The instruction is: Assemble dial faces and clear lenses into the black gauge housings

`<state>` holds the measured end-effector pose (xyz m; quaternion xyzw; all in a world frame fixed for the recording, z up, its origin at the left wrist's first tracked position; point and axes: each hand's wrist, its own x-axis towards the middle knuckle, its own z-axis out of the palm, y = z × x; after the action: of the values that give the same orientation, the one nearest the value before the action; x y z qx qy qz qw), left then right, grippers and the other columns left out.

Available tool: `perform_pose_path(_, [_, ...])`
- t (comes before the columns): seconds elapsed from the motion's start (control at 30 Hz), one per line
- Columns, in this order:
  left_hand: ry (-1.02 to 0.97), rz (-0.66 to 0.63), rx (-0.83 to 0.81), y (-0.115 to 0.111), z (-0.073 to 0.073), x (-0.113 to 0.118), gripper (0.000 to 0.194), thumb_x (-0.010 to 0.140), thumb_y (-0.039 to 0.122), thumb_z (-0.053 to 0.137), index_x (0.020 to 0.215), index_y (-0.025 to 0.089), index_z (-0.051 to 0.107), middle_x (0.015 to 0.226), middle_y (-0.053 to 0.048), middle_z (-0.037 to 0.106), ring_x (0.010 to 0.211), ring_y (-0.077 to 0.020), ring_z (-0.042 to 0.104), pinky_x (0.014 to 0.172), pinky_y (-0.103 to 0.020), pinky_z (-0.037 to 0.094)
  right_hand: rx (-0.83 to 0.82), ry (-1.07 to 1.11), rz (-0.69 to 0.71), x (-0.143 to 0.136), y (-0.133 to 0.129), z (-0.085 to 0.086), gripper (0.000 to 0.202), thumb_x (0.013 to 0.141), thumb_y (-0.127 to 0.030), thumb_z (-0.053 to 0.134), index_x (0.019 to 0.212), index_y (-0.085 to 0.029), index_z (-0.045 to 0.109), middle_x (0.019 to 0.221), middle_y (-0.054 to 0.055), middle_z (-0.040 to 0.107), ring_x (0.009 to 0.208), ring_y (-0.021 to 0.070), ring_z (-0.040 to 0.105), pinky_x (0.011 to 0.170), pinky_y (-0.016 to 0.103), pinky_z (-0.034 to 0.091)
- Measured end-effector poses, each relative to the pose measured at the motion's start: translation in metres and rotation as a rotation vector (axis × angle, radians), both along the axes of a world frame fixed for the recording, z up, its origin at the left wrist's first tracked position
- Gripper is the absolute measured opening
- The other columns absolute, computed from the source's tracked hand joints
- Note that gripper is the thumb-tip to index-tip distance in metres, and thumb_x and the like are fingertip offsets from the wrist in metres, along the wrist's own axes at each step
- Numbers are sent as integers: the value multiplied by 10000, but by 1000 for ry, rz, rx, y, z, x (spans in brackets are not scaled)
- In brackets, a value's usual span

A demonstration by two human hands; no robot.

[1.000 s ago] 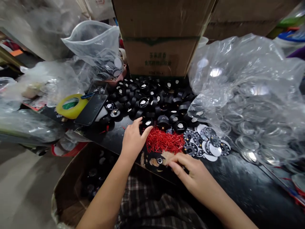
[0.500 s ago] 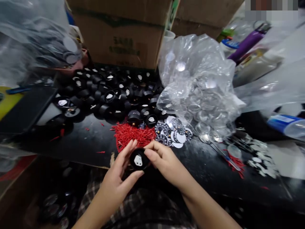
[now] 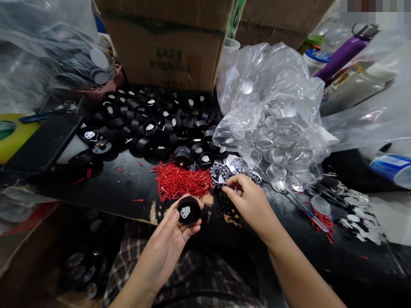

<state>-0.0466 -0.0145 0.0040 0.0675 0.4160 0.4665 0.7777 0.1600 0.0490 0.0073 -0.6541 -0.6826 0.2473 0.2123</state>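
Note:
My left hand [image 3: 170, 235] is closed round a black round gauge housing [image 3: 192, 216], its open face up with a white metal plate inside. To the right, my right hand [image 3: 245, 199] pinches a black printed dial disc [image 3: 221, 188] at the edge of the pile of dials [image 3: 227, 173]. Red pointers [image 3: 180, 182] lie heaped just beyond my left hand. Behind them many more black gauge housings [image 3: 150, 128] are piled, several showing white plates inside.
Clear round covers [image 3: 279, 145] spill from a plastic bag [image 3: 269, 81] at the right. A cardboard box [image 3: 167, 55] stands at the back. Tweezers [image 3: 308, 211] and small white plates [image 3: 362, 218] lie far right. A black tray [image 3: 41, 143] and yellow tape roll [image 3: 16, 134] are left.
My right hand has left the gauge housing and moved right and forward to the dials, where it pinches one. My left hand alone now holds the housing.

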Motion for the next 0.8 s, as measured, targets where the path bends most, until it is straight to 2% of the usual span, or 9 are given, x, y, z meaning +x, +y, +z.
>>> perform_pose_path(0.07, [11,2,-1,-1,-2,1,323,891,384,563,1140,199,652,1105,-91,722,838,-155,683,767,-262,555,-44,99,-71,6,-1,1,172,866,-342,571,776,-205,624,685,2,603,621,162,553,600,288,448])
perform_pose_path(0.1, [13,1,-3,-1,-2,2,330,891,392,559,1138,193,651,1102,-94,723,825,-153,680,751,-258,555,-38,141,-94,9,-2,2,197,870,-365,568,778,-207,642,684,1,616,621,160,556,604,287,446])
perform_pose_path(0.23, [-18,48,7,4,3,11,360,879,423,568,1138,185,647,1100,-106,723,889,-173,680,788,-274,553,71,290,-102,7,-9,8,187,863,-347,582,811,-209,697,883,40,672,809,183,612,718,297,474])
perform_pose_path(0.37, [-73,75,-5,16,11,24,337,876,411,581,1114,183,655,1128,-108,710,951,-178,673,834,-283,548,-95,414,-64,-9,-19,20,162,861,-337,582,843,-221,693,744,6,670,670,156,613,611,264,478])
perform_pose_path(0.47, [12,141,-1,21,12,29,269,884,357,584,1081,202,681,1110,-73,712,982,-167,661,836,-266,547,-123,450,-74,-20,-21,27,158,869,-331,570,921,-230,680,774,2,687,660,151,618,587,256,477])
perform_pose_path(0.6, [97,59,50,14,7,31,263,855,349,626,1092,265,703,1187,-42,678,1064,-192,630,854,-276,547,-78,411,14,-34,-19,31,107,872,-268,565,858,-216,657,821,12,671,776,161,621,696,273,482])
perform_pose_path(0.7, [188,-10,123,8,3,30,275,849,363,633,1117,343,690,1317,8,603,1219,-227,541,913,-295,531,-85,383,17,-42,-19,31,93,874,-250,561,823,-207,625,800,6,661,740,150,610,672,267,469])
perform_pose_path(0.8, [210,-49,163,5,-1,29,277,855,361,628,1126,388,676,1333,43,591,1258,-224,510,947,-304,520,-121,381,-27,-44,-21,31,101,877,-268,561,806,-207,599,770,0,654,697,143,600,631,259,459])
